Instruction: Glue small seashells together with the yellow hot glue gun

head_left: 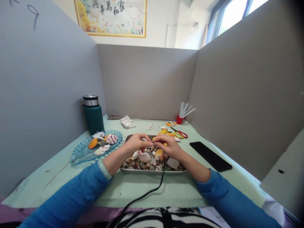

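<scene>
My left hand [137, 142] and my right hand [169, 146] meet above a metal tray [152, 172] heaped with seashells. Thumb and fingers are pinched on both hands, with the tips nearly touching. Something small and dark seems to sit between them, too small to name. Below lie speckled small shells [146, 165], an orange shell [159, 154] and a larger white shell [173, 163]. A black cable [144, 193] runs from the tray's contents toward my lap; its upper end is hidden among the shells.
On the left stand a blue scalloped plate [80, 158] holding shells and a green bottle [93, 118]. Scissors [181, 134], a black phone [210, 155] and a red cup [180, 120] of white sticks are at right. Crumpled tissue [127, 121] lies behind. Grey partitions [147, 82] enclose the table.
</scene>
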Action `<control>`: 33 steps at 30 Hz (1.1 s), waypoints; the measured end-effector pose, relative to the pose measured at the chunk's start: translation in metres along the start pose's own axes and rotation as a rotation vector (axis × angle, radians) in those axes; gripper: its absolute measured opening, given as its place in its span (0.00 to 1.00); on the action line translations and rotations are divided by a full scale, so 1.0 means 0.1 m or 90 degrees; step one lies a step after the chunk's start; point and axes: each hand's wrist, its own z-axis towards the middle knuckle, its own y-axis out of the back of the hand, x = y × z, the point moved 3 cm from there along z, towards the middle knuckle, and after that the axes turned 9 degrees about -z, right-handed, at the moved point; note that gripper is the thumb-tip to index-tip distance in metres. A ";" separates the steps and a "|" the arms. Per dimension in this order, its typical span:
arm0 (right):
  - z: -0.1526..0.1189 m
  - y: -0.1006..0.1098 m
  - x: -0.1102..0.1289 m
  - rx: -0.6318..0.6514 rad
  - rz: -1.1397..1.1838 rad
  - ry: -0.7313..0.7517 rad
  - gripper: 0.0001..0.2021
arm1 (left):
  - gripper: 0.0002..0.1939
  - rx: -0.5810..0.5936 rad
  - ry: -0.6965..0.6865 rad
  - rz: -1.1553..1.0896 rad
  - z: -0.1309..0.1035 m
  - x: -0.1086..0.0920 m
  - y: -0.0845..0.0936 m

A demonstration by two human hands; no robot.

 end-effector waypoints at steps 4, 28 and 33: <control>-0.01 -0.03 -0.04 0.027 -0.012 -0.021 0.07 | 0.13 -0.014 -0.002 0.038 0.04 0.05 0.01; 0.00 0.00 0.01 -0.041 -0.091 -0.045 0.05 | 0.13 -0.052 -0.079 0.049 -0.02 -0.08 -0.01; 0.00 0.00 0.06 -0.036 -0.133 -0.009 0.04 | 0.13 -0.043 -0.069 0.051 0.00 -0.05 0.00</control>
